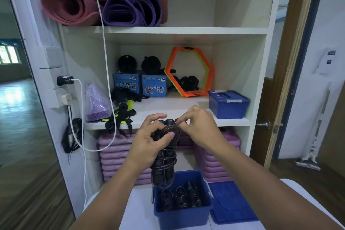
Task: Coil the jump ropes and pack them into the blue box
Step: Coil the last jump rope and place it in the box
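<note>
Cones, purple, stacked (96, 102): left end of the middle shelf, wrapped in clear film. Not part of the task.

Left grip (149, 140): fingers and thumb curled round the upper half of the bundle, with the thumb laid across the wraps.

Jump rope, black (165, 158): held upright in the air in front of the shelf edge. Both handles lie side by side with the thin cord wound round them. Its lower end hangs just above the near-left corner of the box. Likely light. The handles look stiff, the cord slick and springy, so the wraps will probably loosen if released. Best held across handles and wraps together, as the left grip has it.

Blue box, open (181, 218): stands on the white counter (138, 209) below the hands. Coiled ropes (179, 198) stand on end inside, some with green bands. There appears to be room for one more.

Right grip (199, 125): thumb and forefinger pinch the cord at the top of the bundle, and the other fingers are curled loosely. Whether the tail is tucked cannot be told.

Lid, blue (231, 203): flat on the counter, touching the box's right side.

Second blue box, lidded (228, 103): right end of the middle shelf, well apart from the hands.
</note>
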